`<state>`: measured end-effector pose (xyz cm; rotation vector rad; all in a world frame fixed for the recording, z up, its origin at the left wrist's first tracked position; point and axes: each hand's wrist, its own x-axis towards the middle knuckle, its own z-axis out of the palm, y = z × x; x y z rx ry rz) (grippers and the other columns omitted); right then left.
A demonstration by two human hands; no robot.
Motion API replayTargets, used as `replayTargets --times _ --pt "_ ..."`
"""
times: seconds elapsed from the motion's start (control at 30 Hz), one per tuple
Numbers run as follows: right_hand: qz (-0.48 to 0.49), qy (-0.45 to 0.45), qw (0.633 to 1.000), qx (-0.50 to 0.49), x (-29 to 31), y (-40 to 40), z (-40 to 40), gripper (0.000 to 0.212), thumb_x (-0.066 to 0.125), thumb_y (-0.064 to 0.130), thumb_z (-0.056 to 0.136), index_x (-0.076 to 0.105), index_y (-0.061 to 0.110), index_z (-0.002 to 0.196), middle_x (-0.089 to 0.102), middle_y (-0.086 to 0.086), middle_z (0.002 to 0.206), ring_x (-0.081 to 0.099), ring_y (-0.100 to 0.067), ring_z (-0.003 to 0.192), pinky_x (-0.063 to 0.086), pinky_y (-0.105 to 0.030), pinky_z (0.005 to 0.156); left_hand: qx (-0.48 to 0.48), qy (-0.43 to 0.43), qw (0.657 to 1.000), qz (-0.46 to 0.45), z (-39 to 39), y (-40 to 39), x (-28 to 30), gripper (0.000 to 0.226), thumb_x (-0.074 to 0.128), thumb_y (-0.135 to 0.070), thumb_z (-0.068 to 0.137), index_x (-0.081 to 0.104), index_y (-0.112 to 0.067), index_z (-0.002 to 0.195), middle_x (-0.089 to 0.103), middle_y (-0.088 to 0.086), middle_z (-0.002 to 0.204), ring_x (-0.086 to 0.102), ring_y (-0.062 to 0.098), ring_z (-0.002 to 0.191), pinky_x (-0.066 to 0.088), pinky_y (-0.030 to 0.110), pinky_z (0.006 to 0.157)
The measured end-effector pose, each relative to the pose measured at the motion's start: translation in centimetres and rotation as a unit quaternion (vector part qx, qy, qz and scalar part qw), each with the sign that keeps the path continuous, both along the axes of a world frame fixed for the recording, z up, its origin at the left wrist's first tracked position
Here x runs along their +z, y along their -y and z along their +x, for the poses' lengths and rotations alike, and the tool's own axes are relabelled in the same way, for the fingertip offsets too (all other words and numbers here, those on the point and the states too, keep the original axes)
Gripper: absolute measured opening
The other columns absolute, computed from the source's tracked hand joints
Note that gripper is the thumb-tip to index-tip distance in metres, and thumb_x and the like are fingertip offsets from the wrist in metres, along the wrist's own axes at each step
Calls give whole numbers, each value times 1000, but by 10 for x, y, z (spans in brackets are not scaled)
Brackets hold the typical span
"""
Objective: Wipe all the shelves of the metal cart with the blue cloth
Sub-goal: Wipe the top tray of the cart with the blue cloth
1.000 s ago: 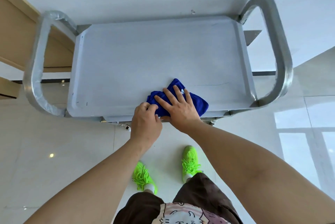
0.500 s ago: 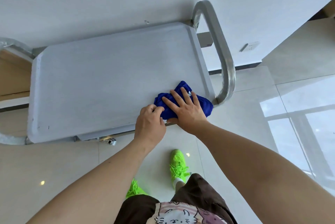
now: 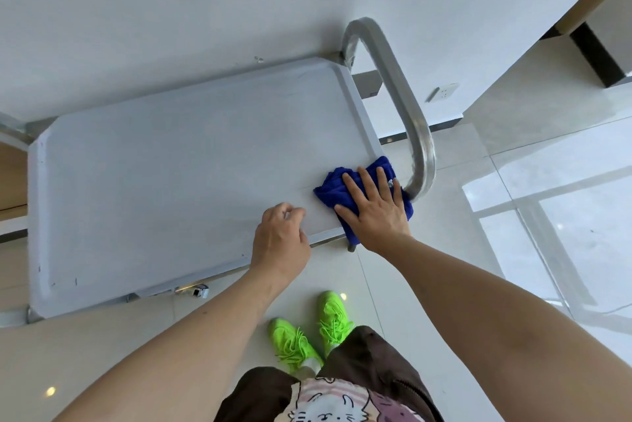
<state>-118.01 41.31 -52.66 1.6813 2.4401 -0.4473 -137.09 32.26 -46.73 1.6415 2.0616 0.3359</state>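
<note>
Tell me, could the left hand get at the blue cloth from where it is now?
Probably yes. The left hand rests at the near edge of the cart's top shelf, loosely curled and holding nothing. Only bare shelf lies between it and the blue cloth, though the right hand is pressed flat over most of it.

Cloth (image 3: 331, 191) on cart top shelf (image 3: 171, 182), near-right corner, beside handle (image 3: 403, 107). Right hand (image 3: 372, 209) on cloth; left hand (image 3: 280, 237) left of it, at near edge.

The metal cart (image 3: 171, 182) hides its lower shelves; the frame's left edge crops its left handle (image 3: 13, 129).
</note>
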Motion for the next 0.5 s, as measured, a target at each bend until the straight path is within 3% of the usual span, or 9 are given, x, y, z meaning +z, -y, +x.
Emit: replayTargets --times 0.2,0.5 --pt "19 1 994 -106 -8 -15 -33 75 10 79 91 0 45 157 2 4 169 -16 -24 152 -22 -46 115 15 -12 1000 13 -35 -4 -6 33 53 -8 88 62 -9 120 56 11 125 46 30 119 45 41 95" --pt "45 -16 990 -130 -18 -88 -77 74 12 77 92 4 42 158 5 0 169 -13 -29 153 -13 -53 119 40 -33 998 31 -55 -45 -21 28 64 1 75 68 -4 102 64 16 110 57 37 104 49 43 90"
